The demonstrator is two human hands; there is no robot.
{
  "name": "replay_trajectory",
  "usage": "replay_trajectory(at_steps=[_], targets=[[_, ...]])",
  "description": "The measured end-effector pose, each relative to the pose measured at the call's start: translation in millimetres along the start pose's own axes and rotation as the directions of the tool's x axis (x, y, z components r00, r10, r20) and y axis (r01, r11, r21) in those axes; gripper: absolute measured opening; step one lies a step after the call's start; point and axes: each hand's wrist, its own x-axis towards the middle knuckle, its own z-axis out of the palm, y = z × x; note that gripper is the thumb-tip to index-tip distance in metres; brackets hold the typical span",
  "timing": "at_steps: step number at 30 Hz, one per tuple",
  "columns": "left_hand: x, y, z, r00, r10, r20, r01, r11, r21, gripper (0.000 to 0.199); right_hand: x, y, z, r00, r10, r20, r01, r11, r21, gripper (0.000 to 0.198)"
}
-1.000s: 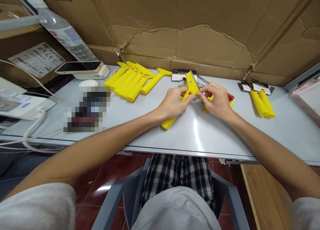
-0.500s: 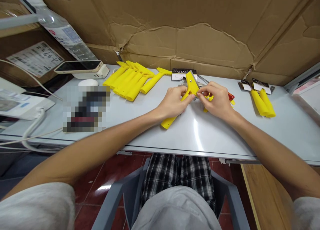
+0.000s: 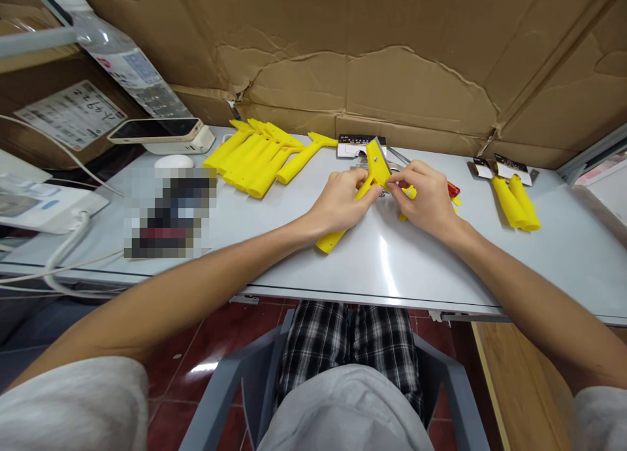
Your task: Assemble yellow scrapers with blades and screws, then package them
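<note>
Yellow scraper in the curled left hand, mid-handle hidden; right hand, fingers bunched at its head, grasp unclear.

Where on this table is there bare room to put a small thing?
Two patches of the tabletop look bare: one between the right hand, the held scraper and the near edge; another right of the paired yellow handles. Crowded: beyond the left hand, near the printed card, and around the smartphone.

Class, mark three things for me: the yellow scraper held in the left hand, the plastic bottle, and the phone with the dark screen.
Yellow scraper (image 3: 376, 168): head view, on its flat yellow head.
Plastic bottle (image 3: 128, 68): head view, on its label.
Phone (image 3: 155, 130): head view, on its dark screen.
</note>
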Motion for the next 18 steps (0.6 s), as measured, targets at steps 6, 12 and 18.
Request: replay_trajectory(at_steps=[6, 12, 18], targets=[[0.5, -0.4, -0.4, 1.0, -0.004, 0.011, 0.004, 0.999, -0.035, 0.021, -0.4, -2.2, 0.8, 0.999, 0.017, -0.027, -0.017, 1.0, 0.014, 0.026], [0.7, 0.5, -1.1, 0.998, -0.048, 0.047, 0.053, 0.993, -0.103, 0.021, 0.1, -2.6, 0.3, 0.999, 0.05, -0.015, -0.05, 0.999, 0.016, 0.028], [2.6, -3.5, 1.6, 0.979, -0.153, 0.137, 0.182, 0.955, -0.233, 0.017, 0.4, -5.9, 0.3, 0.996, 0.088, 0.013, -0.088, 0.996, 0.028, 0.027]])
